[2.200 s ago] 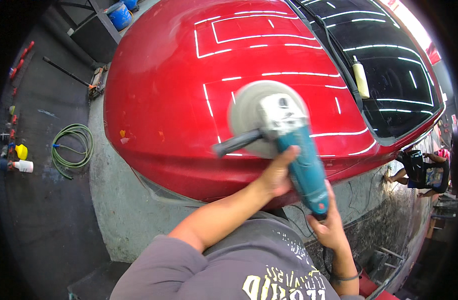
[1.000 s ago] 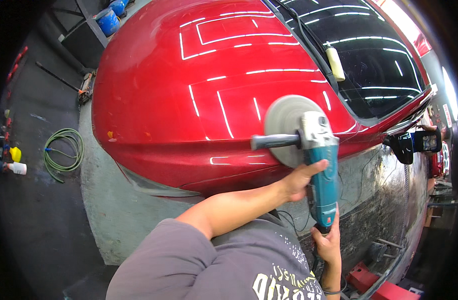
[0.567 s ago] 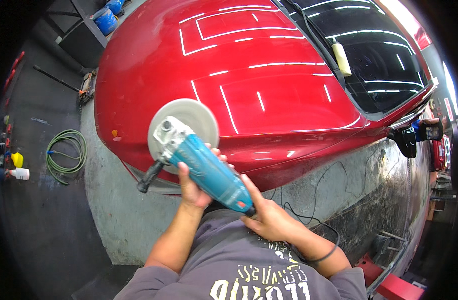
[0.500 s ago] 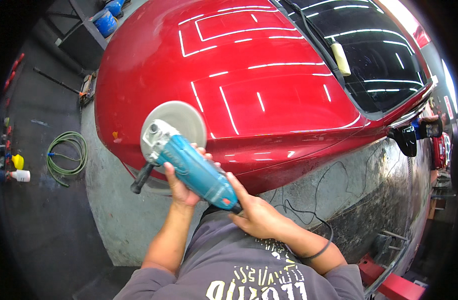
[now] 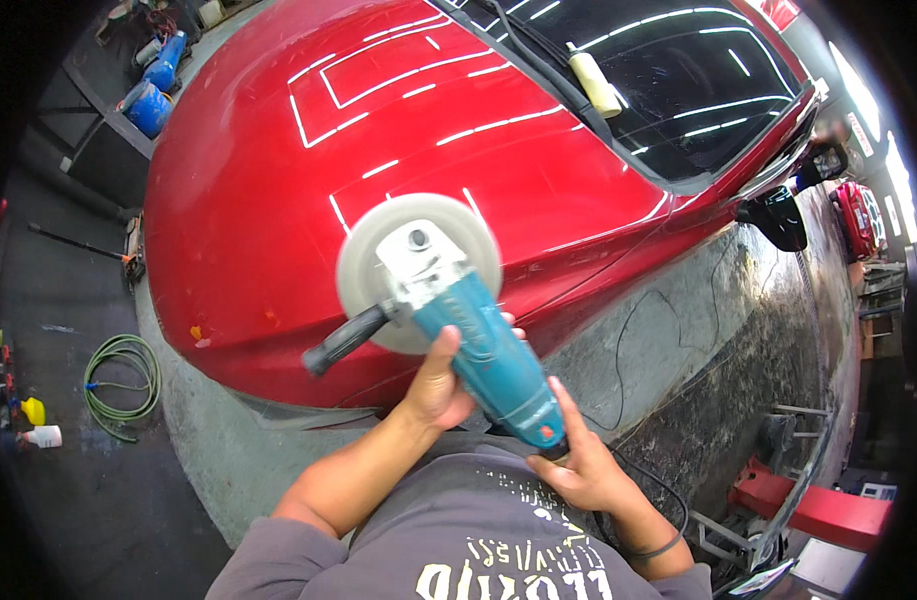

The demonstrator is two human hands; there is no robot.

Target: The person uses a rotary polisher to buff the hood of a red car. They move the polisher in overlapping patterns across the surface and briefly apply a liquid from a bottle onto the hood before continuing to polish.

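Both hands are closed around a teal-and-silver car polisher. My left hand grips its body behind the metal head, thumb on top and fingertips showing at the far side. My right hand holds the rear end, near the cord. A pale round pad, slightly blurred, sits under the head, over the side of the red car hood. Whether the pad touches the paint cannot be made out. The black side handle sticks out to the left, with no hand on it.
A pale yellow bottle lies at the windshield's base. The side mirror juts out at right. A dark cord runs by my right forearm. A green hose lies coiled at left; a red metal beam stands at lower right.
The polisher has moved right along the hood's side, toward the windshield, and appears larger. Both hands keep their hold. The whole view has shifted, so the car sits further left.
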